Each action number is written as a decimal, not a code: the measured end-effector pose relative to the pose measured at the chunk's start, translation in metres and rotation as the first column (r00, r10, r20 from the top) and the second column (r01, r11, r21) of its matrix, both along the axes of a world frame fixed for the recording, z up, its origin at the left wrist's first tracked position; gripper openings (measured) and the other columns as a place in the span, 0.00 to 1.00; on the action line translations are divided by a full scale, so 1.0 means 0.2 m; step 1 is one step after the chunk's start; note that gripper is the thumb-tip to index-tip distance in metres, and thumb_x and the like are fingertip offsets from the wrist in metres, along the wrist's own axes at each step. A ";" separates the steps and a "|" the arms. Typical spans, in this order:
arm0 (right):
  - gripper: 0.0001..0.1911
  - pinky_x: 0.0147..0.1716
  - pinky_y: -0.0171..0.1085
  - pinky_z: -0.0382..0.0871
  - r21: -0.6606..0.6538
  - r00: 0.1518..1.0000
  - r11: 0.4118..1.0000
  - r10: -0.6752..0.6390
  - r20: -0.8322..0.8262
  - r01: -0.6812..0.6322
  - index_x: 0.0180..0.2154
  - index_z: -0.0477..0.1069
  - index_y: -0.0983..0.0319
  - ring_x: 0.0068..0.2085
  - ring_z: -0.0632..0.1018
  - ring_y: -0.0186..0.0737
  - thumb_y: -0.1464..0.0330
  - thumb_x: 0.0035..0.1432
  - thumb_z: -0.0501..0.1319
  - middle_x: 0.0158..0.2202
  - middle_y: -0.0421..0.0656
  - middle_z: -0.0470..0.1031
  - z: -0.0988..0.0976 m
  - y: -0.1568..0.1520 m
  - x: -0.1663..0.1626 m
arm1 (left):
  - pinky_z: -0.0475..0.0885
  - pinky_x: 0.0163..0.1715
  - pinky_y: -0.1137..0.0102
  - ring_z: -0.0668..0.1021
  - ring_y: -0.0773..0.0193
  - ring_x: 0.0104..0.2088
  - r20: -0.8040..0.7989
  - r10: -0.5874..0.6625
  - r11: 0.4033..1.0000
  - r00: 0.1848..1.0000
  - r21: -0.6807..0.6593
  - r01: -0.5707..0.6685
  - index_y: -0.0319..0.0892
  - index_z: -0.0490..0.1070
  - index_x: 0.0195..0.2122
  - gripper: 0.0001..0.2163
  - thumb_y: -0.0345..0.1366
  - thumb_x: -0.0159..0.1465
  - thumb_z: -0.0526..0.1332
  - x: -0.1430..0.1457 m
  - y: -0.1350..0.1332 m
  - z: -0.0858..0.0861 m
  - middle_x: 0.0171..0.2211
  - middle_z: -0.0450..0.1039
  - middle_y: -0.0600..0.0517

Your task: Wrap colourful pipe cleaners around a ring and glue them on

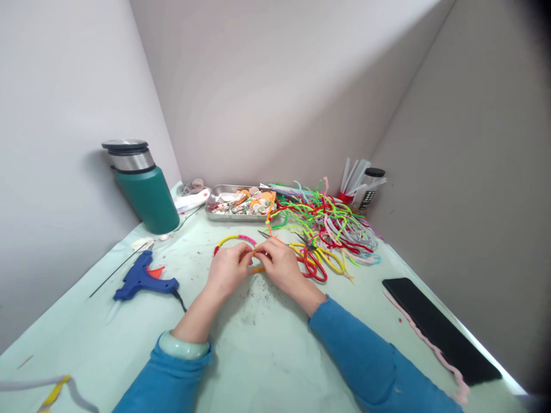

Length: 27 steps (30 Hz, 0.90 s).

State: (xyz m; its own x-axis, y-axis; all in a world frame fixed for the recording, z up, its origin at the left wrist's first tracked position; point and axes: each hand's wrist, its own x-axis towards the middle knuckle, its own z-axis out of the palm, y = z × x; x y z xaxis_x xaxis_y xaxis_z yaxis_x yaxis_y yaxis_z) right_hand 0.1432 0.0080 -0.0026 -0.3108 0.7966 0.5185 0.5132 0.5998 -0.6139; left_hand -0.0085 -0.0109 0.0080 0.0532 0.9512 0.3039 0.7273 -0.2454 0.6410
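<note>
A thin ring [233,237] wrapped in red, yellow and pink fuzzy pipe cleaner is held over the middle of the table. My left hand [230,268] pinches its near part, thumb and fingertips pressed together. Right beside it, the fingertips of my right hand [279,265] pinch the same spot, where a bit of orange shows between the two hands. A short orange stretch [257,269] shows just below the fingers. My hands hide most of the ring's near and right side. Red-handled scissors [313,267] and yellow-handled scissors [333,259] lie close to my right hand.
A blue glue gun [144,279] lies left, its cord running toward my left forearm. Behind stand a green bottle [148,195] and a metal tray [241,218] of small pieces. A tangled pipe-cleaner pile [331,221] lies back right; a black phone-like slab [439,327] lies right.
</note>
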 end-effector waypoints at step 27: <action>0.15 0.20 0.31 0.58 -0.426 0.863 0.898 -0.128 -0.489 -0.108 0.29 0.73 0.64 0.20 0.66 0.30 0.59 0.53 0.55 0.21 0.38 0.68 -0.03 0.03 -0.06 | 0.64 0.17 0.75 0.68 0.71 0.16 0.466 0.041 0.968 0.884 -0.236 0.080 0.40 0.69 0.30 0.12 0.44 0.55 0.56 0.01 0.02 0.01 0.25 0.73 0.53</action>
